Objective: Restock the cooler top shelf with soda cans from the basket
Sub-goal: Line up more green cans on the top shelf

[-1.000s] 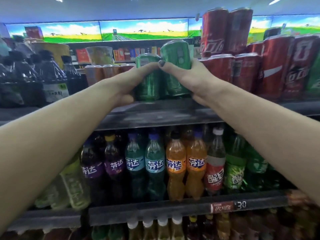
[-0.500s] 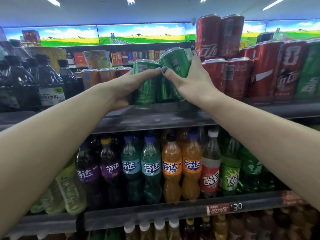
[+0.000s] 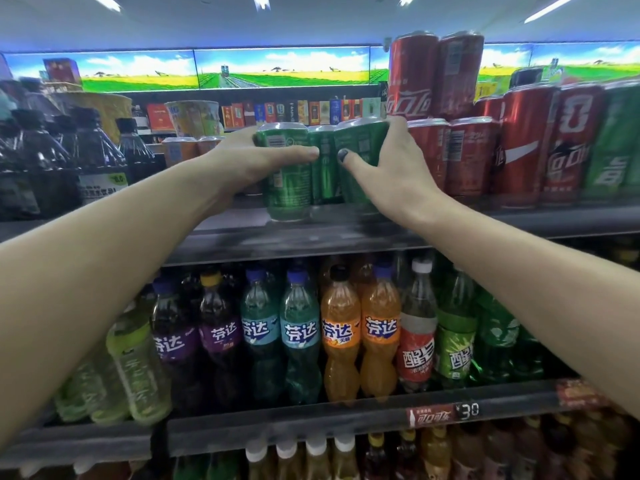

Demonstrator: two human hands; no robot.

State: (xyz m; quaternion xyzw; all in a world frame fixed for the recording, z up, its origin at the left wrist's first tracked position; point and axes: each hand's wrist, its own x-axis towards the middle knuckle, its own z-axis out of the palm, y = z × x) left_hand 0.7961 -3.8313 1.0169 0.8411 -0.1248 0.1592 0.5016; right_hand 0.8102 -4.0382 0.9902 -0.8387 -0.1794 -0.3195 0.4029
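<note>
Both hands were on green cans standing on the top shelf point(image 3: 311, 233), a little above frame centre. The left hand point(image 3: 252, 161) gripped the left can point(image 3: 287, 181), thumb laid across its face and fingers curled round the far side. The right hand point(image 3: 388, 168) gripped the right can point(image 3: 360, 147), thumb with a dark-painted nail on the front and fingers wrapped over the can's 3 o'clock side. That can leaned slightly; the left one stood upright near the shelf's front edge. A third green can point(image 3: 323, 168) stood between the two, touching or just beside both; contact could not be confirmed.

At 3 o'clock of the right hand stood red cans point(image 3: 467, 157), with two more red cans point(image 3: 433, 74) stacked on them at 1 o'clock. Further green cans point(image 3: 613, 147) stood at the far 3 o'clock edge. Dark bottles point(image 3: 62, 157) occupied the shelf at 9 o'clock of the left hand, and orange-lidded cups point(image 3: 187, 147) stood behind it.

At 6 o'clock, the shelf below held purple, teal, orange, red and green bottles point(image 3: 343, 334) in a row. A price tag point(image 3: 443, 414) sat on that lower shelf's edge at 5 o'clock.
</note>
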